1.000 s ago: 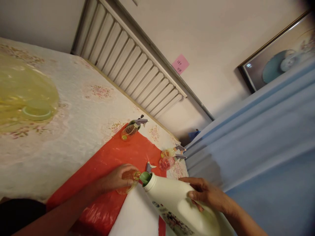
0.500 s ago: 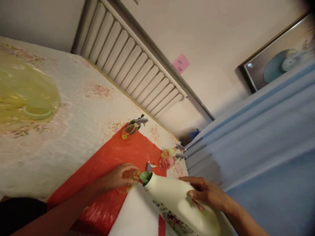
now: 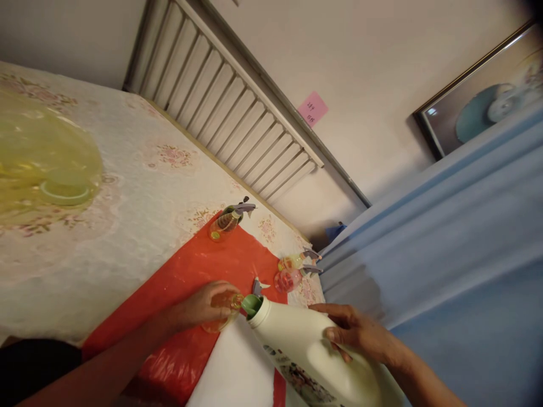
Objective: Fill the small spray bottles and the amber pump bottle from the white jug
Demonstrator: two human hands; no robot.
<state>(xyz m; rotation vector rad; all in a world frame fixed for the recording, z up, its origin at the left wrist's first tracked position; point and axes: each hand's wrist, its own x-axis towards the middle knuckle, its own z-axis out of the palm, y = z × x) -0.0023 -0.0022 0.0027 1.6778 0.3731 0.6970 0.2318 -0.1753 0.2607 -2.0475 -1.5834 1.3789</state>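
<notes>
My left hand [image 3: 214,302] is wrapped round a clear spray bottle [image 3: 218,323] whose trigger top is off. Its neck meets the green spout [image 3: 251,305] of a large pale-green jug [image 3: 297,330], which lies tilted towards it. My right hand [image 3: 350,330] grips the jug by its handle. I cannot make out whether liquid is flowing. Just beyond the spout lies a loose grey trigger sprayer head [image 3: 258,286]. A red plastic sheet [image 3: 169,294] is spread under the bottle.
A dark-labelled spray bottle [image 3: 224,223] stands at the sheet's far edge. Further right are a yellow spray bottle [image 3: 291,263] and a pink spray bottle [image 3: 288,281]. At left sits a yellow transparent basin [image 3: 85,147]. A radiator [image 3: 229,107] and blue curtain [image 3: 424,243] border the table.
</notes>
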